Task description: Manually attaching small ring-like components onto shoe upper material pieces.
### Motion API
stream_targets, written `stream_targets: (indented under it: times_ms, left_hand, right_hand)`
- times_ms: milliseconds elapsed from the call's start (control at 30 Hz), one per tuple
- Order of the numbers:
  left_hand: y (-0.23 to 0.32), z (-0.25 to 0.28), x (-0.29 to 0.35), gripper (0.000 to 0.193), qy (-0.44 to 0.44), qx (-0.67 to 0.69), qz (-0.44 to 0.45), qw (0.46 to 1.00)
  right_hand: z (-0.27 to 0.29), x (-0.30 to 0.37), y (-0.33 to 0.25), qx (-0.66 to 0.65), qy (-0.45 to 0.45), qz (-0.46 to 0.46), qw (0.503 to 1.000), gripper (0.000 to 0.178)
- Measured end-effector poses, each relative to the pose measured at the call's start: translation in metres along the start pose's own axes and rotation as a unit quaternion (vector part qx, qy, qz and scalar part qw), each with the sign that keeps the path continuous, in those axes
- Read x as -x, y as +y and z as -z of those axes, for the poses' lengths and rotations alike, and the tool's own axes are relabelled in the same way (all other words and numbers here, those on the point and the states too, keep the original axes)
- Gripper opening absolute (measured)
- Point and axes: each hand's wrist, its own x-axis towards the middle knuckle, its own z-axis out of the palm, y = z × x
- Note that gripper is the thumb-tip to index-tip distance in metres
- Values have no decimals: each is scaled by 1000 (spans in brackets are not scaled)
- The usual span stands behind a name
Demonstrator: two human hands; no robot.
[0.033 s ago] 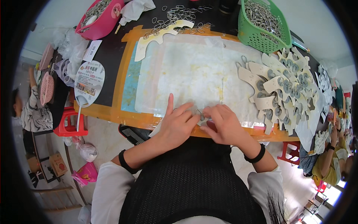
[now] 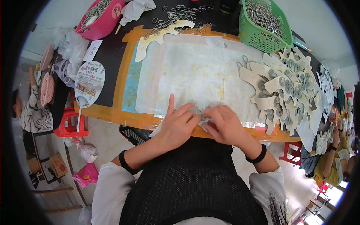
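Note:
At the table's front edge, my left hand (image 2: 177, 123) and my right hand (image 2: 225, 125) work close together on a cream-coloured cut piece (image 2: 203, 123), mostly covered by my fingers. A metal ring (image 2: 199, 112) shows between my fingertips, at the piece's upper edge. My left thumb and fingers press on the piece from the left, with one finger sticking up. From the right, my right thumb and fingers pinch it. A similar curved cream piece (image 2: 141, 49) with rings along it lies at the far left of the white work sheet (image 2: 191, 75).
Loose metal rings (image 2: 182, 14) lie at the back. A pink basket (image 2: 107, 22) and a green basket (image 2: 262, 43) hold more rings. At right is a heap of ringed cream pieces (image 2: 268, 88). A hand fan (image 2: 90, 82) overhangs the left edge. Other people sit at both sides.
My right thumb has shifted slightly upward against the piece. Everything else looks the same.

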Motion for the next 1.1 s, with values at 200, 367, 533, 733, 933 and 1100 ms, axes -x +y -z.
stream_targets:
  times_ms: [200, 367, 533, 733, 933, 1100]
  left_hand:
    - [-4, -3, 7, 13, 3, -54, -62, 997]
    - [-8, -4, 17, 17, 4, -143, -121, 982]
    - [0, 2, 27, 32, -67, -86, -84, 990]
    - [-3, -16, 38, 42, 13, -96, -49, 994]
    - [-9, -20, 42, 46, 69, -130, -63, 987]
    - [-17, -15, 44, 46, 131, -145, -88, 977]
  right_hand:
    - [-2, 6, 7, 82, -22, 63, 994, 25]
    - [-1, 11, 2, 147, -57, 102, 982, 20]
    - [7, 13, -9, 207, -97, 84, 970, 20]
    - [15, 6, -15, 88, -107, 14, 990, 11]
    - [15, -10, -3, -22, 64, -96, 993, 26]
    - [0, -16, -5, -15, -62, -51, 997, 20]
